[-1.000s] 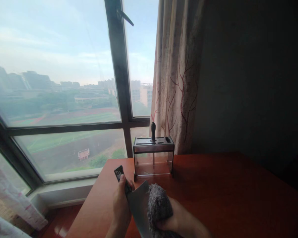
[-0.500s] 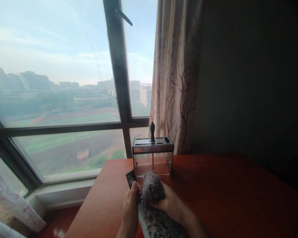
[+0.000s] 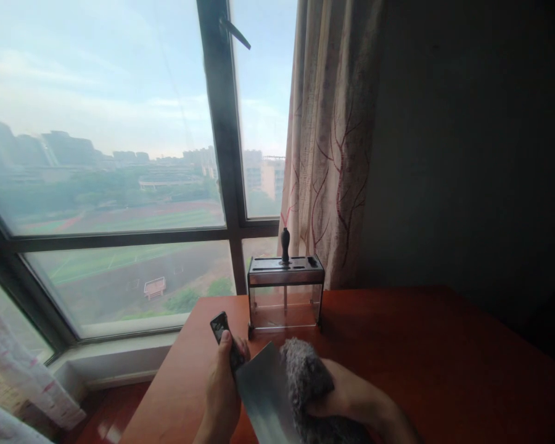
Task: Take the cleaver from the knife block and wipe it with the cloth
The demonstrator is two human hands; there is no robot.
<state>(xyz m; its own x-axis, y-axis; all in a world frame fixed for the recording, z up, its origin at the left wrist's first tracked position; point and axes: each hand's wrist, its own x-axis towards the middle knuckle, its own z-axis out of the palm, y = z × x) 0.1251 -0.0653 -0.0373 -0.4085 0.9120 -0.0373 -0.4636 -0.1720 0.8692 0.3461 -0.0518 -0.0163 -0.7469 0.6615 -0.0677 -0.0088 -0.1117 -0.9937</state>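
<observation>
My left hand (image 3: 221, 385) is closed around the dark handle of a cleaver (image 3: 266, 388), thumb along its side. The broad grey blade points toward me, down and to the right. My right hand (image 3: 340, 391) grips a fluffy grey cloth (image 3: 305, 373), which lies against the right side of the blade and hides part of it. Beyond both hands, a clear-sided knife block (image 3: 285, 302) with a black slotted top stands on the table. One black-handled tool (image 3: 285, 245) is upright in its top, its thin shaft showing through the clear wall.
The reddish-brown wooden table (image 3: 425, 345) carries all of this. Behind it are a large window (image 3: 120, 240) with a dark frame and a patterned curtain (image 3: 330, 142). Another light curtain (image 3: 23, 376) hangs at the lower left. A dark wall (image 3: 467, 142) stands on the right.
The cloth and my right hand have moved right, uncovering much of the blade. My left hand has shifted left with the cleaver, and the blade face is turned more into view.
</observation>
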